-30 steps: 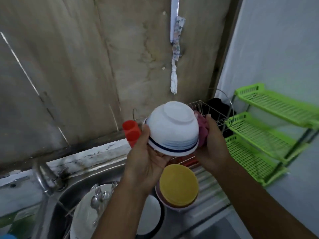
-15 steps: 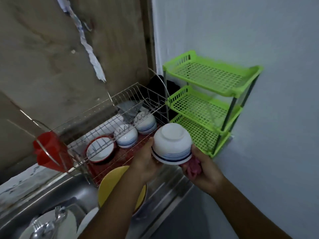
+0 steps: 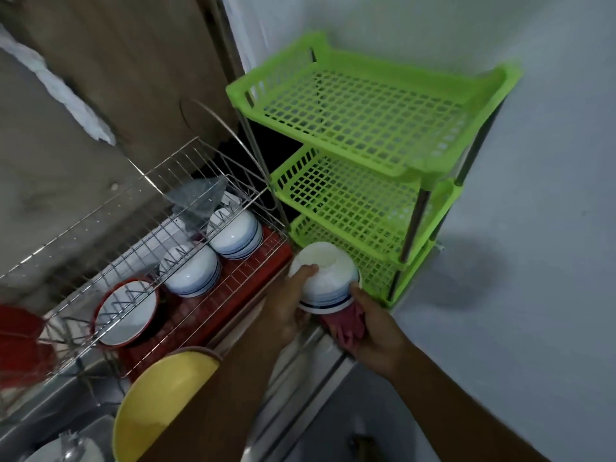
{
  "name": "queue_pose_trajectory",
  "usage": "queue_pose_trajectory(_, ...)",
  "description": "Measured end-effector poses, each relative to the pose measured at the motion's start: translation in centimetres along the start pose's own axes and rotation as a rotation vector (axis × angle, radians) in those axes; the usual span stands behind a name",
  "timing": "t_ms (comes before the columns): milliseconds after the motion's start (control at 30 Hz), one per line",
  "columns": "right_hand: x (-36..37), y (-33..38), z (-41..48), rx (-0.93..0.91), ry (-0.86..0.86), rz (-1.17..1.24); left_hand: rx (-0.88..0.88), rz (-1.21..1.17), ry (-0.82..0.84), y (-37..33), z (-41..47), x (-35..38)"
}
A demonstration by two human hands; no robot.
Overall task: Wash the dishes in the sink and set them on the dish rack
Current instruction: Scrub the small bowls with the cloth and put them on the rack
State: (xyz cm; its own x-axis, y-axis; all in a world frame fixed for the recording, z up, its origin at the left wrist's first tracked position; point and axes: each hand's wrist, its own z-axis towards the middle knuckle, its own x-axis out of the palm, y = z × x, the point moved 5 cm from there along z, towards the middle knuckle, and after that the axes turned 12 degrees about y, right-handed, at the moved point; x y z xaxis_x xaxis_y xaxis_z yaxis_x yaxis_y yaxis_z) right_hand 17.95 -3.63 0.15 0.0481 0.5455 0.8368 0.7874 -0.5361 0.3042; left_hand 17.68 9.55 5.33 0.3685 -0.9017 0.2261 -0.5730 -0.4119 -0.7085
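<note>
Place: home kitchen.
Signs: wire dish rack (image 3: pixel 100 228) holding washed bowls (image 3: pixel 233 235) at 9 o'clock; green plastic shelf (image 3: pixel 366 128) at 1 o'clock.

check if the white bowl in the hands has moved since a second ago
Yes. The white bowl has moved right along the wire dish rack, from its red cup end to its far end beside the green shelf's bottom tier.

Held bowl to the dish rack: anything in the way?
Nothing visible lies between the bowl and the near end of the dish rack. Inside, two bowl stacks fill the back row under the upper wire tier; the red base in front of them looks free.
</note>
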Motion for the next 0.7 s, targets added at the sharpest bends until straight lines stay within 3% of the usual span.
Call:
queue_pose_trajectory(100,-0.4,0.3,0.3,0.070,0.016,-0.010,0.138,0.076,-0.074,-0.5,2.4,0.3)
queue_pose_trajectory(300,-1.4,1.9,1.0,0.172,-0.058,-0.090,0.307,0.486,-0.193,-1.1,5.1,2.0)
queue_pose_trajectory(433,-1.8,2.0,1.1,0.194,-0.056,-0.074,0.265,0.610,-0.170,-1.5,5.9,3.3)
queue_pose_trajectory(567,-0.9,2.1,0.6,0.228,0.026,-0.102,0.159,0.627,-0.112,-2.0,4.5,3.6)
queue_pose_trajectory(700,2.3,1.9,-0.2,0.304,0.149,-0.144,0.361,0.843,-0.157,-3.6,-0.3,2.2)
